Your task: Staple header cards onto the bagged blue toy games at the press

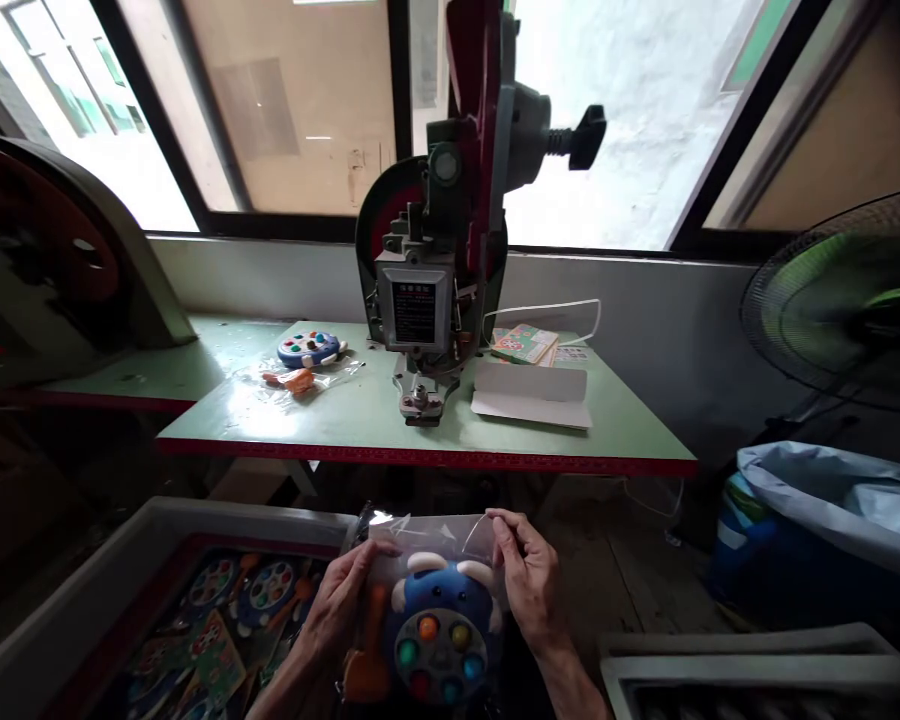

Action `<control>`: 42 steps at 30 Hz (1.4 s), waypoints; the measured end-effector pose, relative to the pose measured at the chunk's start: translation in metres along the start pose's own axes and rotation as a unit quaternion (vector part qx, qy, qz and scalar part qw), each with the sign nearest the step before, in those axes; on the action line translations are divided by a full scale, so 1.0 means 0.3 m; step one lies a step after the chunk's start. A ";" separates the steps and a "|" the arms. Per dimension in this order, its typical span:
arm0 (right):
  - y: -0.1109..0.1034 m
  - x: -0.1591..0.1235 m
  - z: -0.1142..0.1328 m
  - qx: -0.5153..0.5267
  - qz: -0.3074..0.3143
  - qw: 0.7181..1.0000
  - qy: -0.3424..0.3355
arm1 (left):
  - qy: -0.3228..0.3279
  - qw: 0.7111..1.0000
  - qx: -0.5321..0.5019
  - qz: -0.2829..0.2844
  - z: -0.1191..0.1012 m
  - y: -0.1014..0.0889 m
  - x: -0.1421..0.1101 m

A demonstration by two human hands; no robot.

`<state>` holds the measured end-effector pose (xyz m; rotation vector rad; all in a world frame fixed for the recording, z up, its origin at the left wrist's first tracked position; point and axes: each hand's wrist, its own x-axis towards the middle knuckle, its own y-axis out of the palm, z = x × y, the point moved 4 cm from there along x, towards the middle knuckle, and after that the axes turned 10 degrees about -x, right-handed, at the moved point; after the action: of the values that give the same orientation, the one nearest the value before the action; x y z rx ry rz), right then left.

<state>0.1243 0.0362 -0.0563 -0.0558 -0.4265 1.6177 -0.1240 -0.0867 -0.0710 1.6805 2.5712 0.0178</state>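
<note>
My left hand [339,605] and my right hand [529,580] hold a clear plastic bag [427,535] from both sides, low in front of me. Inside the bag lies a blue round toy [439,625] with white horns and coloured buttons, beside an orange piece [371,640]. The fingers of both hands pinch the bag near its open top edge. Another blue toy in a bag [309,350] rests on the green table [345,415] beyond.
A stapling or press machine [435,250] stands at the table's middle. White folded cards [532,395] and printed cards [525,343] lie to its right. A grey crate [157,540] of toys sits at my lower left, a fan [847,300] and a blue bagged bin [817,520] at right.
</note>
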 end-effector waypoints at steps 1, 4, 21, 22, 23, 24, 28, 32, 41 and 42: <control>0.016 -0.004 -0.005 -0.009 -0.011 1.000 -0.008 | 0.000 1.000 0.007 -0.010 -0.002 -0.017 -0.005; 0.044 -0.015 -0.024 -0.066 -0.093 0.992 -0.045 | -0.006 0.999 0.031 -0.023 0.011 -0.061 -0.015; 0.093 0.046 -0.015 -0.042 0.017 0.994 -0.095 | 0.055 0.997 -0.050 0.015 -0.114 -0.197 0.052; 0.092 0.056 -0.019 -0.027 0.025 0.995 -0.088 | 0.054 0.996 -0.063 0.031 -0.122 -0.199 0.058; 0.093 0.066 -0.026 -0.012 0.042 0.996 -0.072 | 0.053 0.995 -0.078 0.044 -0.127 -0.201 0.065; 0.096 0.074 -0.034 0.000 0.062 0.997 -0.050 | 0.051 0.993 -0.093 0.055 -0.129 -0.202 0.071; 0.096 0.077 -0.038 -0.004 0.116 0.993 0.002 | 0.046 0.985 -0.151 0.072 -0.113 -0.191 0.083; 0.085 0.058 -0.023 -0.028 0.107 0.994 -0.004 | 0.052 0.978 -0.197 -0.037 -0.052 -0.183 0.073; 0.092 0.063 -0.064 -0.015 0.124 0.992 0.031 | 0.024 0.975 -0.213 -0.057 0.001 -0.181 0.056; 0.094 0.064 -0.063 -0.010 0.133 0.990 0.034 | 0.027 0.976 -0.208 -0.062 -0.011 -0.183 0.056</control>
<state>0.1011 0.0584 -0.0782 -0.1901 -0.3956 1.8677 -0.1811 -0.0932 -0.0713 1.3798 2.4759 0.5606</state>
